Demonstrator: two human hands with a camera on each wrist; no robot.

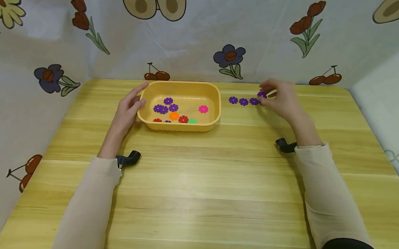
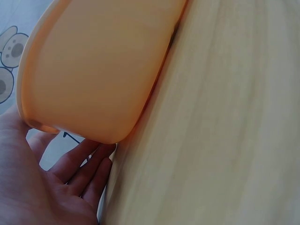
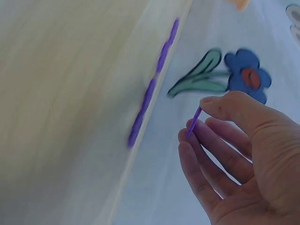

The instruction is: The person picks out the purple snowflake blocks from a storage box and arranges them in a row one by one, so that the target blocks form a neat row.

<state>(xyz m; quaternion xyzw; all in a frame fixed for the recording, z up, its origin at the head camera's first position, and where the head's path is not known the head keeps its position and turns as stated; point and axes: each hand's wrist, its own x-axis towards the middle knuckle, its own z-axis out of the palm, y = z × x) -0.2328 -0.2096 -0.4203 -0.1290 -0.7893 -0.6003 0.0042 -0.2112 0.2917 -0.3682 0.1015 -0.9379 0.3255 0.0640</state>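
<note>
pinching a purple flower-shaped piece between thumb and fingertips of the right hand, off the bench and close to the right end of a row of purple pieces; lying flat, that row, along the far part of the bench, right of the yellow tray; resting the left hand, fingers fairly straight and a little apart, against the tray's left end, with thumb at the rim; seen inside the tray, loose purple pieces toward the left, an orange piece nearer the middle, red pieces and a green piece along the near wall, a pink piece toward the right.
</note>
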